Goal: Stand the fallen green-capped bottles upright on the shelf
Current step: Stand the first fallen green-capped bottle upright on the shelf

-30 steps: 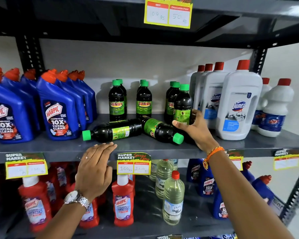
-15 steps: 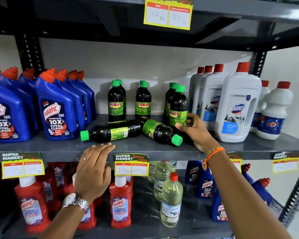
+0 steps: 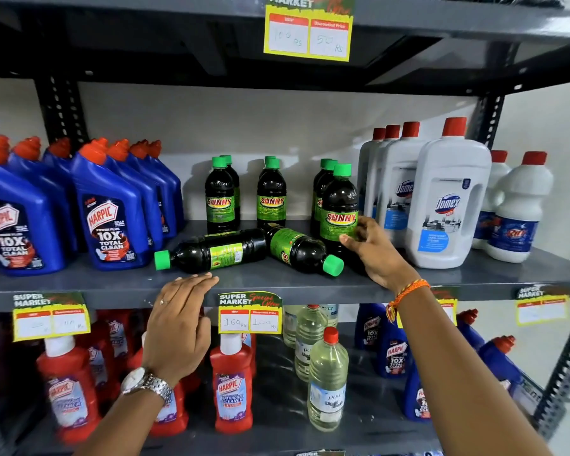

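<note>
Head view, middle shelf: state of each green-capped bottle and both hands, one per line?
Left fallen bottle: on its side, cap toward the left.
Right fallen bottle: on its side, cap toward the front right.
Front right Sunny bottle: upright, right hand on it.
Other Sunny bottles: upright, capped.
Left hand: open, at the shelf edge, holding nothing.
Right hand: fingers around the upright bottle.

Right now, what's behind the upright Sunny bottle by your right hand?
Behind the front Sunny bottle stand two more green-capped bottles; only caps and left edges show. Anything further back is covered. The right hand touches the front bottle's label.
</note>
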The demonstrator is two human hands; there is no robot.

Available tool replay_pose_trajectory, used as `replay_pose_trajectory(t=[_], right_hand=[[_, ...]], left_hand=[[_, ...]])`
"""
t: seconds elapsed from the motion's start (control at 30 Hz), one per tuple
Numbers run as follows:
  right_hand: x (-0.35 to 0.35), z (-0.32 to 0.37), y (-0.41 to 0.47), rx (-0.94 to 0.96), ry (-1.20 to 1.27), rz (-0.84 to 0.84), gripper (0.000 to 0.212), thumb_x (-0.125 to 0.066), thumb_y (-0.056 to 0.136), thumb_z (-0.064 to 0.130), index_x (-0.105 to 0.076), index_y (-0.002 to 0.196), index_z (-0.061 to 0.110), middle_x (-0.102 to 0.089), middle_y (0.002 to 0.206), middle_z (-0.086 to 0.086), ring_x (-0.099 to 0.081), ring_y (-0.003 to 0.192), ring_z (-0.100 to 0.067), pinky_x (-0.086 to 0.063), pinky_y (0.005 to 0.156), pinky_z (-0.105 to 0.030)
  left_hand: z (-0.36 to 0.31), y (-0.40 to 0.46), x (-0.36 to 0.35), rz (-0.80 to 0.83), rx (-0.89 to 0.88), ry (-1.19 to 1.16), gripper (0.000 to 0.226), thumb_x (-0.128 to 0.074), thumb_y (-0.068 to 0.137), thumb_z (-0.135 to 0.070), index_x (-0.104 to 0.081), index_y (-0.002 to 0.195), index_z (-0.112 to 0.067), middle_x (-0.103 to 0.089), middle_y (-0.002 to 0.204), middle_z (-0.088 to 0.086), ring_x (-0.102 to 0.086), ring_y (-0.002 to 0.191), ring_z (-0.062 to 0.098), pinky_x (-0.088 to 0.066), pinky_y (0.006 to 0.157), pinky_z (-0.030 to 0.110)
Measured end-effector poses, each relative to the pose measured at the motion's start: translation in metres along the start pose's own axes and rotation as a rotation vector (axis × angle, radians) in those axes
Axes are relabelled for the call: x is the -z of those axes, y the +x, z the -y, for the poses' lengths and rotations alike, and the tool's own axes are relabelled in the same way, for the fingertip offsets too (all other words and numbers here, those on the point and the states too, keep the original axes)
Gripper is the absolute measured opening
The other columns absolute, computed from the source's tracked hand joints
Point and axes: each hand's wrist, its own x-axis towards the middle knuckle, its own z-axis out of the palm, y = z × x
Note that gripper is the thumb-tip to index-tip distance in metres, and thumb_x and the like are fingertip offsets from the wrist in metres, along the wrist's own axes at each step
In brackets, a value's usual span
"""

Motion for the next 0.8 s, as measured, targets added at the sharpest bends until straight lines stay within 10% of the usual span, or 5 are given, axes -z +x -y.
replay_pose_trajectory(t=[0.17,0.27,0.47,0.63,0.8], right_hand=[[-0.002,0.004,-0.007,-0.019,0.021,-0.037,0.067,-0.072,0.086,0.005,-0.036,0.142,0.006,-0.062,0.126,-0.008,-0.059,0.119,-0.018,-0.046,0.109,-0.036],[-0.014,0.012,-0.023,0.124,-0.266,-0.397,0.056,-0.080,0.080,0.036,-0.054,0.122,0.010,-0.068,0.109,-0.005,-0.065,0.101,-0.018,-0.054,0.095,-0.036],[-0.054,0.026,-0.059,0.165,-0.861,-0.368,0.084,-0.038,0.075,0.089,-0.057,0.061,0.008,-0.065,0.064,-0.012,-0.064,0.069,-0.034,-0.051,0.063,-0.038],[-0.078,0.029,-0.067,0.029,-0.968,-0.367,0.079,-0.052,0.073,0.084,-0.065,0.091,0.008,-0.069,0.101,-0.015,-0.064,0.100,-0.039,-0.043,0.068,-0.038],[-0.082,0.033,-0.073,0.028,-0.799,-0.520,0.066,-0.077,0.050,0.074,-0.066,0.079,0.015,-0.071,0.087,-0.005,-0.068,0.084,-0.031,-0.049,0.063,-0.032]], left_hand=[[-0.004,0.000,0.000,0.001,0.028,-0.005,0.055,-0.041,0.078,-0.015,-0.060,0.129,-0.006,-0.065,0.127,0.010,-0.056,0.119,0.026,-0.022,0.119,0.033],[-0.005,0.001,0.000,0.008,0.037,-0.002,0.055,-0.041,0.079,-0.016,-0.060,0.129,-0.006,-0.065,0.127,0.009,-0.058,0.119,0.027,-0.023,0.119,0.034],[-0.002,-0.001,-0.001,0.024,0.027,0.009,0.055,-0.042,0.079,-0.017,-0.059,0.130,-0.007,-0.063,0.129,0.009,-0.056,0.121,0.027,-0.027,0.117,0.040],[-0.001,0.000,-0.001,0.033,0.010,0.007,0.056,-0.042,0.078,-0.017,-0.058,0.132,-0.007,-0.063,0.130,0.009,-0.055,0.122,0.026,-0.030,0.116,0.042],[0.007,-0.002,-0.002,0.039,-0.027,0.012,0.059,-0.044,0.077,-0.015,-0.057,0.134,-0.008,-0.061,0.133,0.008,-0.055,0.124,0.027,-0.030,0.117,0.043]])
